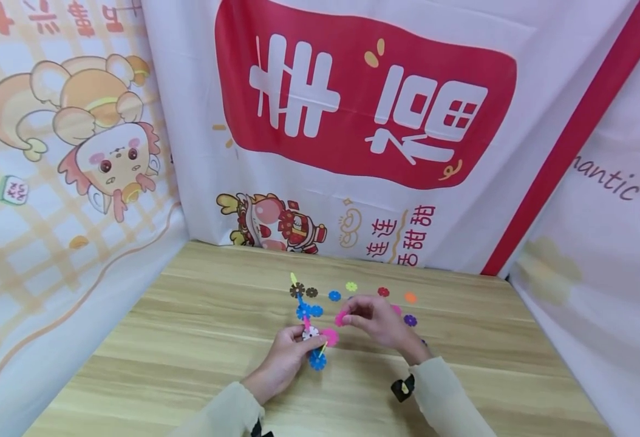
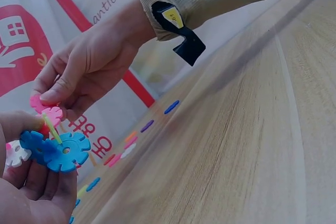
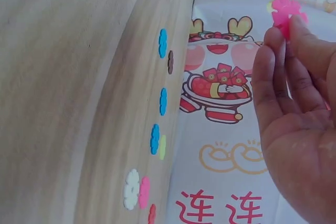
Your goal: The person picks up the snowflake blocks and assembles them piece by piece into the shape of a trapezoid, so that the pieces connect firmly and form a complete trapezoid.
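Note:
My left hand point(image 1: 280, 363) grips an assembly of interlocking snowflake discs point(image 1: 317, 362), with the thumb over its lower part. The assembly has a white disc point(image 1: 310, 333), blue and pink discs, a thin yellow piece seen edge-on and a brown disc point(image 1: 297, 289) near its far end. Between thumb and fingertips, my right hand point(image 1: 377, 321) pinches a single pink disc point(image 1: 341, 318). In the left wrist view that pink disc point(image 2: 37, 103) is right beside a pink disc of the assembly point(image 2: 52, 114); whether they touch I cannot tell.
Loose discs lie on the wooden table point(image 1: 189, 340) beyond the hands: a blue one point(image 1: 334, 295), a yellow-green one point(image 1: 351, 286), a red one point(image 1: 383, 292), an orange one point(image 1: 410, 297) and a purple one point(image 1: 410, 320), among others. Printed cloth point(image 1: 189, 121) hangs along the back and both sides.

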